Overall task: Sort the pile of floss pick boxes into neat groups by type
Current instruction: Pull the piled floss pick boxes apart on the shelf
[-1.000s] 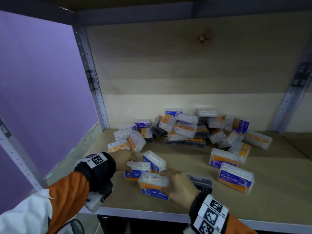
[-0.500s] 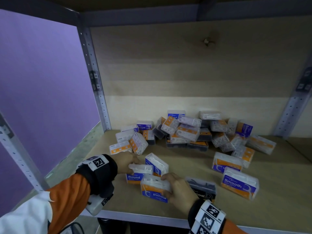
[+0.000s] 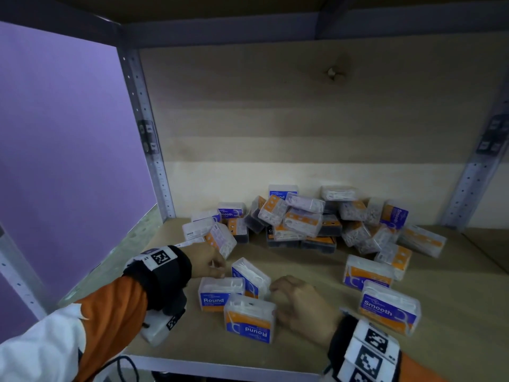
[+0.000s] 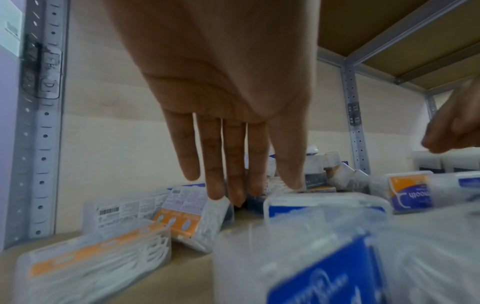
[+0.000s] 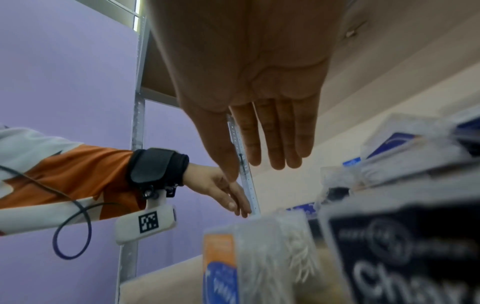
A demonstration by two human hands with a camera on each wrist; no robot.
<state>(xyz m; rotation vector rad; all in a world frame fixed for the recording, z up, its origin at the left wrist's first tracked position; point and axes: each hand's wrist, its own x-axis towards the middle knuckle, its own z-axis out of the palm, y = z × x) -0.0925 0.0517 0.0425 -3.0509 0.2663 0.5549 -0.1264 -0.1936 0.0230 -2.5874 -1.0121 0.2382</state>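
Three clear "Round" floss boxes stand together near the shelf's front: one upright at the left (image 3: 220,295), one tilted behind it (image 3: 251,274), one in front (image 3: 249,319). My left hand (image 3: 220,268) has its fingers straight and holds nothing; its fingertips reach the top of the left Round box (image 4: 324,203). My right hand (image 3: 275,288) hovers just right of the front Round box (image 5: 259,257), fingers straight and empty. A black charcoal box (image 5: 402,257) lies beneath it, hidden in the head view. The mixed pile (image 3: 300,219) lies at the back.
Two "Smooth" boxes (image 3: 389,308) (image 3: 366,274) stand at the front right of the wooden shelf (image 3: 454,312). Loose boxes (image 3: 198,228) lie beside the left metal post (image 3: 154,161). The shelf's front edge is just below my wrists.
My right hand has let go of the front Round box and drawn back to its right. My left hand stays at the left Round box, fingers now straighter.
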